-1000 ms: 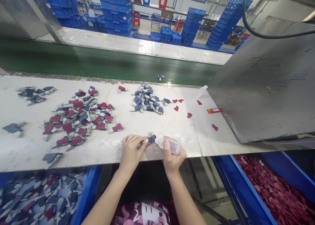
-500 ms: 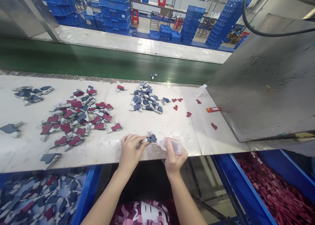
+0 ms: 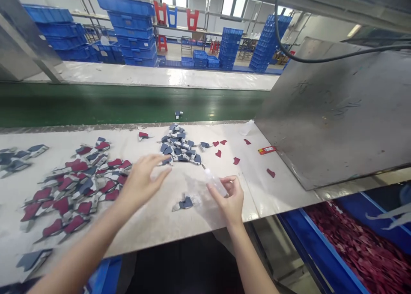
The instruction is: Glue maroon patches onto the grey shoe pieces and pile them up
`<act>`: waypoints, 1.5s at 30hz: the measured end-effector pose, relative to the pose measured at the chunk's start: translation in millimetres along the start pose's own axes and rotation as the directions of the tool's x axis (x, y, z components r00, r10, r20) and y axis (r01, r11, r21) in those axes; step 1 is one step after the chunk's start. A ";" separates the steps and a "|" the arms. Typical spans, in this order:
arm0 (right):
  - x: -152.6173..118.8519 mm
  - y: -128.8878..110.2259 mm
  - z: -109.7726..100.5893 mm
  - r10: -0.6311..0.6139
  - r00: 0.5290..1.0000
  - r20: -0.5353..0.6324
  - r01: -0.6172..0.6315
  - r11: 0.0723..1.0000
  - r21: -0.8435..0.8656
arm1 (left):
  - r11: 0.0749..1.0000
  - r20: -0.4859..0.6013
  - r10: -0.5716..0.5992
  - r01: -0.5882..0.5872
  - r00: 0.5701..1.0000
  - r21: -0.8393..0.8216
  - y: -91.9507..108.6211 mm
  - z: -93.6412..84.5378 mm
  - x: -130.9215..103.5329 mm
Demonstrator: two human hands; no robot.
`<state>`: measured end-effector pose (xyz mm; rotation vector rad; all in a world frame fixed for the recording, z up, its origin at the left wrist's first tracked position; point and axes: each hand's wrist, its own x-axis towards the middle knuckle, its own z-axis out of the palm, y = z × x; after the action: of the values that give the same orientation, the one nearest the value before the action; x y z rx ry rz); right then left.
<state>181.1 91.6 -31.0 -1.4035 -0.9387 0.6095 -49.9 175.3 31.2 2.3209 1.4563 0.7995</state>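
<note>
My left hand (image 3: 143, 178) is raised over the white work surface, fingers apart and holding nothing, close to the pile of blue-and-white parts (image 3: 180, 146). In my right hand (image 3: 233, 202) is a clear squeeze bottle (image 3: 215, 183), its thin nozzle tilted up to the left, near that pile. A single blue-and-white part (image 3: 185, 203) lies on the surface between my hands. Several small red pieces (image 3: 236, 160) are scattered to the right. At the left is a large heap of red and blue parts (image 3: 77, 182).
Beyond the work surface (image 3: 205, 225) runs a green belt (image 3: 128, 105) with one part (image 3: 178, 114) on it. A metal panel (image 3: 334, 114) stands at the right. Below it is a blue bin (image 3: 324, 247) of red pieces. A red-and-yellow packet (image 3: 266, 150) lies beside the panel.
My left hand has let go of the blue-and-white part, which now lies on the surface, and has moved up and left. The bottle has tilted nozzle-up in my right hand. The view has shifted.
</note>
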 end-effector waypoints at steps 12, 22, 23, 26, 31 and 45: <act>36.3 4.6 -20.8 -0.057 0.925 0.375 0.154 0.960 -0.235 | 0.914 0.021 -0.284 0.264 0.959 0.307 -83.2 35.0 237.1; 110.0 47.3 -40.7 -0.089 0.996 -0.020 0.048 0.700 -0.712 | 0.889 -0.046 -0.395 0.394 0.918 0.233 -105.4 64.1 268.9; 109.2 48.3 -40.2 -0.080 0.997 -0.016 0.044 0.698 -0.715 | 0.900 -0.035 -0.386 0.385 0.922 0.204 -104.1 60.9 265.6; 105.7 44.9 -39.7 -0.058 0.998 -0.031 0.019 0.717 -0.697 | 0.943 0.010 -0.319 0.317 0.948 0.102 -92.4 45.9 246.3; 96.0 31.2 -41.0 0.097 0.988 -0.117 -0.141 0.871 -0.470 | 0.987 0.064 -0.151 0.154 0.987 -0.048 -53.9 13.8 177.8; -15.1 11.3 -39.5 0.059 0.989 -0.135 -0.071 0.993 -0.089 | 0.992 -0.225 -0.125 0.119 0.966 -0.041 -4.2 42.8 -37.0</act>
<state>208.1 58.8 -41.7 -1.5440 -0.8270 0.5198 -40.2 146.3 -16.5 2.1518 1.6514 1.0709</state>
